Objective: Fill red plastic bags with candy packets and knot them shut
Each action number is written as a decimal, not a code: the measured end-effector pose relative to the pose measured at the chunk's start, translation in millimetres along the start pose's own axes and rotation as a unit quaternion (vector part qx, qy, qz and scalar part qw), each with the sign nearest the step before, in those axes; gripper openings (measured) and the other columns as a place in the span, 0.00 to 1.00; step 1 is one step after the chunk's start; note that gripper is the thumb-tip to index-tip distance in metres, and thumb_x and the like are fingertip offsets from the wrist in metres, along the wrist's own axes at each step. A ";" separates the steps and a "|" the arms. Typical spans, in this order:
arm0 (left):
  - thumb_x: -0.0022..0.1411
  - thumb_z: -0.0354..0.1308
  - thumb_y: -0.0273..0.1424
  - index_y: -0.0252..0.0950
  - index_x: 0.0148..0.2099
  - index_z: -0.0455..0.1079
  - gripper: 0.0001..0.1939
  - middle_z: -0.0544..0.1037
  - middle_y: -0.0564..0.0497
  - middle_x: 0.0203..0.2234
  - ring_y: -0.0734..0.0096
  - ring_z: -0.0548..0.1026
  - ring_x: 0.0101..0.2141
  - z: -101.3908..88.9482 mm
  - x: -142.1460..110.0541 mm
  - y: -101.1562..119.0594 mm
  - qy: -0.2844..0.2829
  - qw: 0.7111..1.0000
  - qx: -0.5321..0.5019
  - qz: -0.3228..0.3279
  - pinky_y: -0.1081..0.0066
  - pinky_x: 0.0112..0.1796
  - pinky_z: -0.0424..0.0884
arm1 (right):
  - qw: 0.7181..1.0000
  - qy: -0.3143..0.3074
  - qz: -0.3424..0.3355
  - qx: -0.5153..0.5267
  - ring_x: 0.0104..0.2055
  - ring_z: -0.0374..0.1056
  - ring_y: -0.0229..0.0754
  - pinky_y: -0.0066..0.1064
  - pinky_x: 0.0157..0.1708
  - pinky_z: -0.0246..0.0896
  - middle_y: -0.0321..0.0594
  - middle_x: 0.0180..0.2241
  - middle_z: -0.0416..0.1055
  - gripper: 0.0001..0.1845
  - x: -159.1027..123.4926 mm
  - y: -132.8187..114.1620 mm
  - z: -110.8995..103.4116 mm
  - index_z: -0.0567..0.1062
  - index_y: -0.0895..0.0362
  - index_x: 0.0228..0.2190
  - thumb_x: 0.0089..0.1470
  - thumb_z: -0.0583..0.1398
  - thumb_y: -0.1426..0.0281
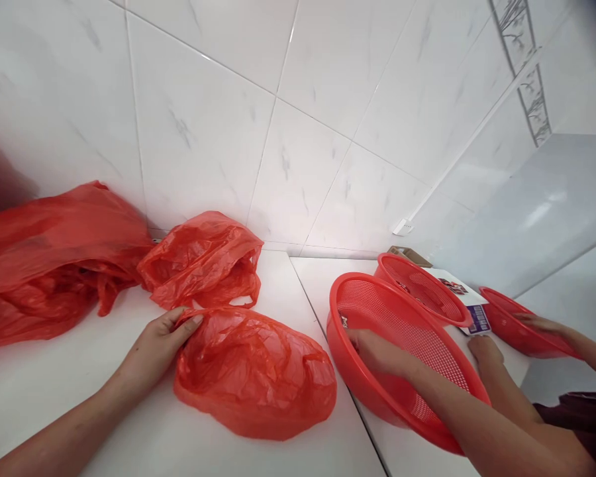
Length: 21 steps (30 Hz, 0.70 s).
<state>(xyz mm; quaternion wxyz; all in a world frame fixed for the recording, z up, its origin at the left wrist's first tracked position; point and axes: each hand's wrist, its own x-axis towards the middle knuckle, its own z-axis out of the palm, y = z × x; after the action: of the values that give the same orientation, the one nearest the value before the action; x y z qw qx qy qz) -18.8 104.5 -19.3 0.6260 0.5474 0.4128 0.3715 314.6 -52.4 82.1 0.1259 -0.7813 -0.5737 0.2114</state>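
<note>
A thin red plastic bag (258,377) lies with its mouth spread on the white surface. My left hand (173,334) pinches its upper left rim between thumb and fingers. At the right, my right hand (372,351) reaches into a large red perforated basket (407,397), low against its left side. Its fingers look curled, but the basket's rim partly hides them, and I cannot make out what they hold. A small pale and dark item (344,321) shows by the fingertips.
More red plastic bags (203,258) lie against the tiled wall at the left. Behind the large basket are a second red basket (427,291) and a printed sheet (477,318). A co-worker's hand (541,322) is in a third basket (506,321); a second fist (484,348) rests nearby.
</note>
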 end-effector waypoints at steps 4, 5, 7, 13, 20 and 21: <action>0.54 0.60 0.47 0.38 0.33 0.69 0.17 0.76 0.54 0.26 0.67 0.74 0.26 2.6 -2.9 3.3 -0.012 1.000 -0.006 0.025 0.72 0.27 0.70 | 0.996 0.052 -0.070 -0.028 0.32 0.67 0.42 0.33 0.32 0.62 0.36 0.31 0.72 0.09 5.8 -12.1 -22.9 0.70 0.52 0.31 0.44 0.56 0.75; 0.54 0.60 0.47 0.37 0.33 0.69 0.17 0.76 0.54 0.25 0.68 0.74 0.26 3.1 -3.6 4.4 -0.014 0.999 -0.012 0.030 0.72 0.27 0.70 | 0.992 0.082 -0.083 -0.047 0.32 0.67 0.42 0.33 0.32 0.62 0.36 0.31 0.72 0.09 6.3 -19.8 -28.2 0.69 0.51 0.32 0.45 0.56 0.74; 0.54 0.60 0.45 0.37 0.32 0.68 0.15 0.76 0.55 0.24 0.69 0.73 0.26 3.8 -4.5 6.2 -0.019 0.999 -0.023 0.037 0.72 0.28 0.70 | 0.981 0.120 -0.124 -0.090 0.32 0.66 0.42 0.33 0.33 0.61 0.35 0.32 0.70 0.10 5.0 -40.1 -34.1 0.68 0.50 0.33 0.46 0.55 0.74; 0.54 0.60 0.44 0.37 0.31 0.68 0.15 0.76 0.55 0.25 0.70 0.73 0.26 3.2 -3.7 4.8 -0.020 0.998 -0.037 0.054 0.71 0.29 0.69 | 0.946 0.010 -0.262 -0.190 0.30 0.64 0.38 0.29 0.27 0.56 0.35 0.36 0.67 0.19 -2.8 -107.1 2.2 0.70 0.46 0.39 0.46 0.54 0.77; 0.56 0.58 0.44 0.36 0.30 0.67 0.15 0.75 0.55 0.24 0.71 0.71 0.25 0.1 1.4 -5.5 -0.006 0.996 -0.031 0.080 0.73 0.27 0.67 | 0.932 -0.045 -0.328 -0.148 0.35 0.67 0.45 0.33 0.32 0.61 0.38 0.45 0.66 0.31 12.4 -133.6 38.5 0.65 0.37 0.52 0.47 0.62 0.67; 0.56 0.58 0.44 0.36 0.30 0.68 0.15 0.75 0.55 0.24 0.71 0.71 0.25 -0.2 2.2 -6.6 -0.002 0.996 -0.027 0.081 0.73 0.27 0.66 | 0.939 -0.033 -0.311 -0.142 0.37 0.67 0.46 0.34 0.34 0.61 0.37 0.46 0.67 0.31 15.3 -132.3 33.7 0.63 0.37 0.54 0.48 0.62 0.65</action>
<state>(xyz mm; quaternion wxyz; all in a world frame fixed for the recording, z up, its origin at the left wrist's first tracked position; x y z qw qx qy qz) -18.1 105.7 -26.1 0.6089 0.5629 0.3560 0.4309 190.9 1.7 107.7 0.0541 -0.5662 -0.8160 0.1037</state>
